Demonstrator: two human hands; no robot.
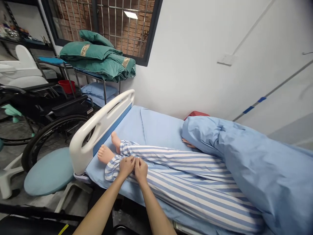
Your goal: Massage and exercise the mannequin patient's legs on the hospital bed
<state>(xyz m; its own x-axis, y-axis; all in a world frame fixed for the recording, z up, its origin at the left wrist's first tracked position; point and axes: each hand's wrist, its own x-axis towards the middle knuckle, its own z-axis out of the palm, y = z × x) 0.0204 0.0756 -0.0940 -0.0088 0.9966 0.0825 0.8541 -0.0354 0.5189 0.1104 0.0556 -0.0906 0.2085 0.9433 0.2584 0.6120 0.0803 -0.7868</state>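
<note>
My left hand (126, 167) and my right hand (141, 169) are side by side on the lower part of the near leg of the blue-and-white striped trousers (186, 182). Fingers of both hands are curled in and pinch the trouser cloth, with the knuckles close together. A figure that looks like a manikin wears the trousers and lies on the bed. Its bare near foot (105, 154) and far foot (115, 141) stick out of the cuffs toward the footboard. A blue quilt (264, 163) covers its upper body, and some fingers (188, 143) show under the quilt's edge.
A white footboard (85, 138) closes the bed's left end. Beyond it stand a wheelchair (58, 107), a round blue-topped stool (49, 171) and a rack with folded green quilts (105, 60). The light blue sheet (158, 125) reaches the wall, where something red (197, 113) shows.
</note>
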